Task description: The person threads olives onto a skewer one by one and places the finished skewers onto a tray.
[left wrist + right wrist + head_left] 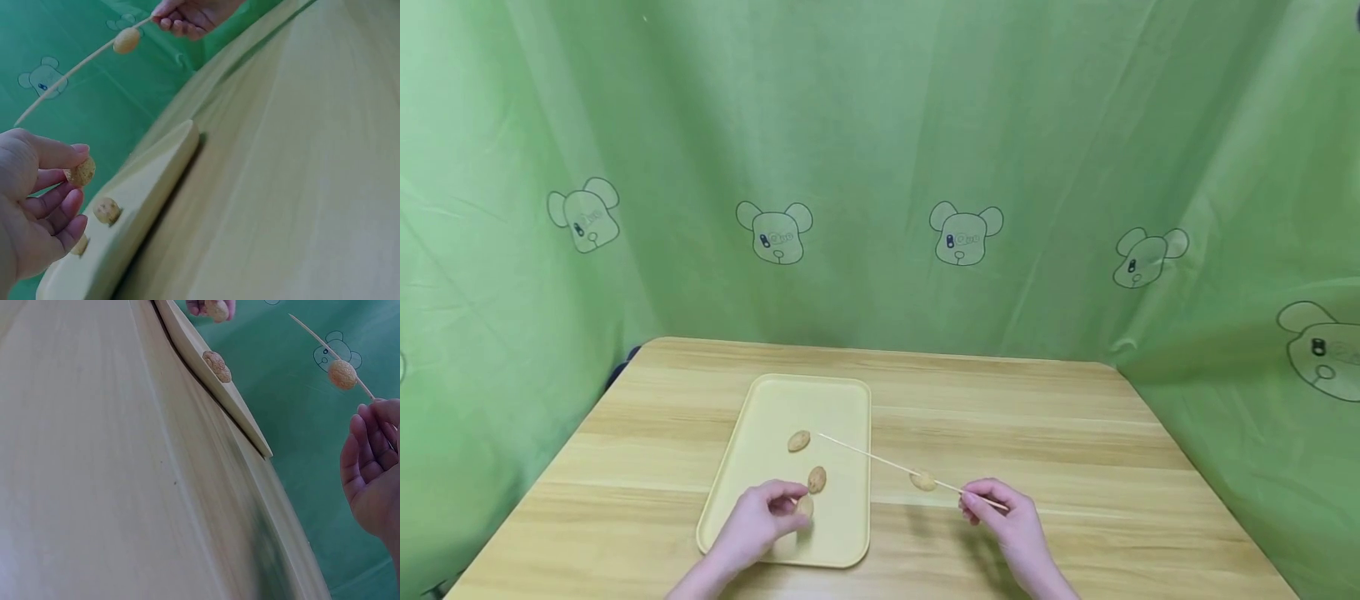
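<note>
My right hand (1011,518) pinches the rear end of a thin bamboo skewer (880,459), whose tip points left over the tray. One tan, rough-skinned oval food ball (922,481) is threaded on it, nearer the hand than the tip. Between thumb and fingertips my left hand (760,518) holds another food ball (80,172), above the near part of the pale yellow tray (842,542). Two more lie on the tray: a farther ball (799,441) and a nearer ball (817,478) just beyond the left fingertips. In the left wrist view, the skewer tip is above the left hand.
The tray lies left of the middle on a wood-grain table (1037,417). Green curtains (872,125) printed with bear heads enclose the table's back and sides. A raised rim runs round the tray.
</note>
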Action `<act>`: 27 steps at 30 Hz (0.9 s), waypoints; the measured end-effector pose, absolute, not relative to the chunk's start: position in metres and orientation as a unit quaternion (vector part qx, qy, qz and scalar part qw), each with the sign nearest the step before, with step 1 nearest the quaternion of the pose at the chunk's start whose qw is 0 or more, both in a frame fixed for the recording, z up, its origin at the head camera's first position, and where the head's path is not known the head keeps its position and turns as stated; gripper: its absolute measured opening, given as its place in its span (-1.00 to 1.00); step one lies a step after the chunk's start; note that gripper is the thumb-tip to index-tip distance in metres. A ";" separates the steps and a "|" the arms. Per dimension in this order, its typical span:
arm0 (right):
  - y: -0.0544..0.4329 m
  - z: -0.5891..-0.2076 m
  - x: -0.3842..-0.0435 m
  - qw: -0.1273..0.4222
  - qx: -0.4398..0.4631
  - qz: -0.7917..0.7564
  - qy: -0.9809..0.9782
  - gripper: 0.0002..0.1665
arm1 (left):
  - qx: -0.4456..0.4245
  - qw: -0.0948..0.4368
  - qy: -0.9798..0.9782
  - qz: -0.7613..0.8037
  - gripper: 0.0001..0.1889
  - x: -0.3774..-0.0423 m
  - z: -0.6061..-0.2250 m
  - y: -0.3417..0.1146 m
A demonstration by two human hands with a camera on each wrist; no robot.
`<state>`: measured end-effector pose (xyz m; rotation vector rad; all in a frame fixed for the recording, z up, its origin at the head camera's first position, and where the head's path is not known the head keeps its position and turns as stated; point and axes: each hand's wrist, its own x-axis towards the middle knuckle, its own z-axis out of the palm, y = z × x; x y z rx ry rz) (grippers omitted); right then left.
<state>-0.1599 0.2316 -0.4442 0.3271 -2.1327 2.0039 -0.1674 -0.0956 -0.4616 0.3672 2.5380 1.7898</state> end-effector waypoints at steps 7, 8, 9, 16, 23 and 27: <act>0.232 -0.444 -0.160 0.104 0.105 0.675 -0.723 -0.81 | 0.150 -0.001 0.787 0.598 -0.62 -0.168 -0.452 -0.095; 0.233 -0.444 -0.159 0.104 0.104 0.674 -0.724 -0.82 | 0.155 -0.001 0.785 0.600 -0.62 -0.168 -0.450 -0.094; 0.233 -0.444 -0.159 0.104 0.104 0.674 -0.724 -0.82 | 0.161 -0.002 0.781 0.603 -0.62 -0.169 -0.449 -0.093; 0.240 -0.442 -0.157 0.102 0.140 0.681 -0.711 -0.88 | 0.204 -0.003 0.761 0.615 -0.59 -0.170 -0.438 -0.084; 0.252 -0.442 -0.156 0.108 0.189 0.682 -0.698 -0.91 | 0.222 -0.002 0.754 0.618 -0.51 -0.168 -0.428 -0.076; 0.260 -0.441 -0.156 0.106 0.225 0.677 -0.693 -0.90 | 0.231 -0.002 0.747 0.624 -0.53 -0.169 -0.424 -0.074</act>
